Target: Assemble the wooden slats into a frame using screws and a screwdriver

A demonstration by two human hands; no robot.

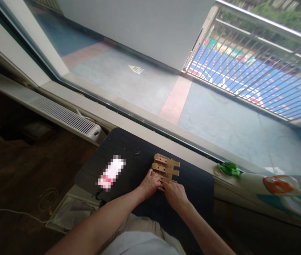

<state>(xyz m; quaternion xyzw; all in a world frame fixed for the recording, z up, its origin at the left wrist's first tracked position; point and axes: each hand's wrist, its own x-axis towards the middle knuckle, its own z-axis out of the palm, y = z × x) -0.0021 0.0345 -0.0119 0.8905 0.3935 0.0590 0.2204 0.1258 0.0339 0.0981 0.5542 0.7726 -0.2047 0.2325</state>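
- Head view: the left grip (pixel 151 183) has its fingers bent and bunched against the lower left edge of a slatted wooden piece (pixel 163 166); whether they pinch it cannot be told.
- Just beside it, the right grip (pixel 176 194) curls its fingers over the piece's lower right edge; their tips are hidden, so how tightly they close cannot be told.
- Running up from between the 2 grips, the piece lies on the dark bench (pixel 194 175), 3 slats jutting rightward, with small dark holes in them.
- Up and left of the left grip, near the piece, is a tiny thin item (pixel 137 153), too small to identify.
- Farther left of the left grip lies a pixelated white and red item (pixel 111 172).
- Beyond both grips runs the pale windowsill (pixel 150 140).
- Well right of the right grip, a green item (pixel 229 169) rests by the window.
- Far left of both grips stands a white radiator (pixel 68 118).
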